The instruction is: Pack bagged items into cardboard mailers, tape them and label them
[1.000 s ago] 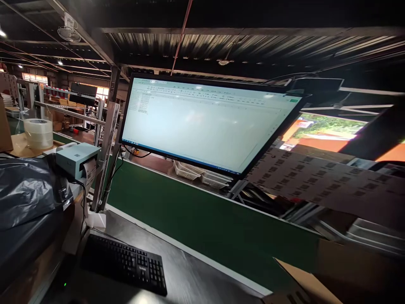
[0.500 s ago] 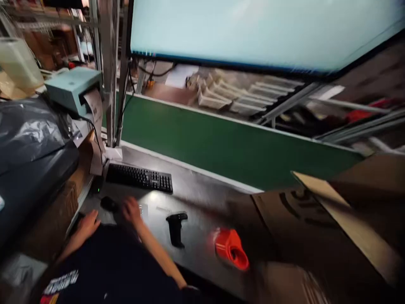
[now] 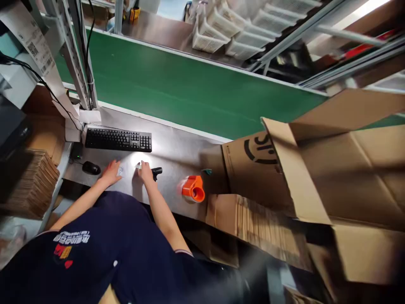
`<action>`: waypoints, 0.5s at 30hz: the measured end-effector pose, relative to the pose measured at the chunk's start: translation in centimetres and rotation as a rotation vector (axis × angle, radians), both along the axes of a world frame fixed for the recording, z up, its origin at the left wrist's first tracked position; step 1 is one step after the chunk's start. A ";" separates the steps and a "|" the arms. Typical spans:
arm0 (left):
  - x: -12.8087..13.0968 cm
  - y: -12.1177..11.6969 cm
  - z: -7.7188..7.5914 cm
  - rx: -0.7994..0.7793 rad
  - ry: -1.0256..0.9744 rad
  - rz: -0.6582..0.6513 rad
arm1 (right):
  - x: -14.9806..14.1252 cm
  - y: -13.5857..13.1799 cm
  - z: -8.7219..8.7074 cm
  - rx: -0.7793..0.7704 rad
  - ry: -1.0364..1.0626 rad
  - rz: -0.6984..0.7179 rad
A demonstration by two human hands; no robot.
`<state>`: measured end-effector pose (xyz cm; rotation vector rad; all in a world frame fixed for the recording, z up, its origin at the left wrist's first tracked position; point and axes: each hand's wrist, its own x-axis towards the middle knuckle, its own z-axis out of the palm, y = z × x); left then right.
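Reach has changed vs. half a sec ago: L hand (image 3: 112, 173) has come in to a small clear packet (image 3: 121, 171), R hand (image 3: 146, 172) has crossed from beside the mouse (image 3: 91, 168) to beside the barcode scanner (image 3: 157, 171), so focus is prob. packet, not mouse. L is loosely open, packet at its 3 o'clock, no grip evident; R is half-curled, packet at its 9, scanner at its 3, pale scrap (image 3: 138, 166) at its 10, can't tell if pinched. Keyboard (image 3: 118, 139) at L's 12, orange tape dispenser (image 3: 191, 185) at R's 4, open carton (image 3: 253, 177) farther out at 3.
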<state>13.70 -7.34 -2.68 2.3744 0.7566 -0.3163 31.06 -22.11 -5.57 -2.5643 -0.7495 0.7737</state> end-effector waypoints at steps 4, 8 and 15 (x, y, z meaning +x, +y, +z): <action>2.0 -0.1 -1.2 0.134 0.067 -0.103 | 1.0 1.1 -0.3 -0.093 0.047 0.014; 1.8 -0.2 -1.5 0.138 0.041 -0.124 | 2.0 -0.1 0.3 -0.011 0.083 0.042; 2.3 -3.7 1.5 -0.506 -0.374 0.327 | 0.3 -3.4 3.0 0.586 0.296 0.056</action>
